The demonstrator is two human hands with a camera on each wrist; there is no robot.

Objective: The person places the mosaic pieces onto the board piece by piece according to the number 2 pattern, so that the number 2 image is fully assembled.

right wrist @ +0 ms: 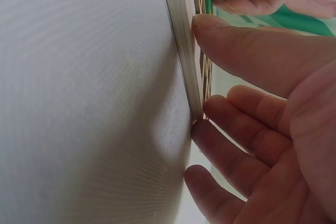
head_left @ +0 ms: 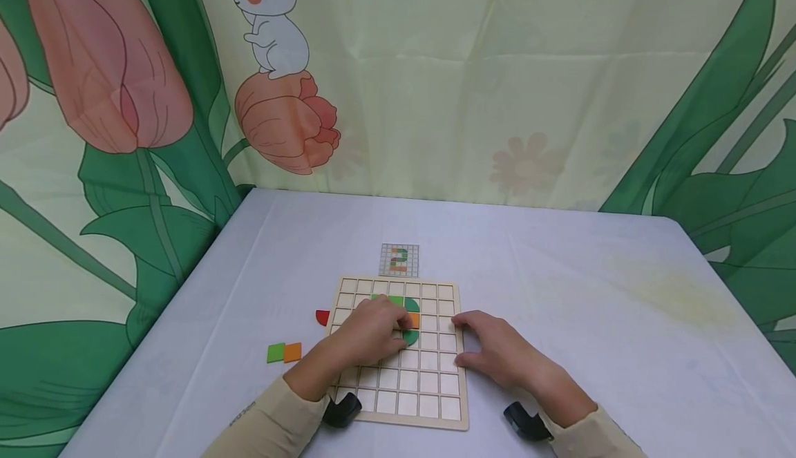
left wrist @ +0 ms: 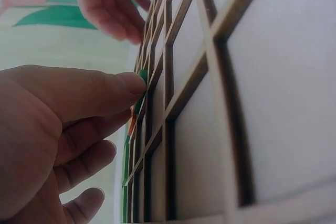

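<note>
- Pale printed cloth (head_left: 404, 99) hangs behind a white-covered table (head_left: 591, 285), on which two hands work.
- The left hand (head_left: 371, 331) reaches over a wooden grid board (head_left: 429, 403), its thumb tip touching a dark green rounded piece (head_left: 410, 338). The index finger bends toward the same spot and the other fingers curl loosely; whether it pinches the piece, I cannot tell.
- The right hand (head_left: 497, 347) is spread wide, thumb and index finger apart, both tips against the board's right edge, holding no piece.
- That dark green piece lies on the board directly below an orange square (head_left: 414, 320).
- Above the orange square is another dark green rounded piece (head_left: 412, 304), with a light green square (head_left: 396, 300) to its left; more light green shows farther left, partly covered by the left hand.
- Just beside the board's left edge lies a red rounded piece (head_left: 322, 318).
- Nearer the person, left of the board, a loose green square (head_left: 276, 353) and a loose orange square (head_left: 292, 352) sit side by side.
- Beyond the board's far edge lies a small gridded card (head_left: 400, 260) with a coloured figure.
- Beige sleeves (head_left: 267, 423) and black wrist devices (head_left: 342, 411) show on both arms.
</note>
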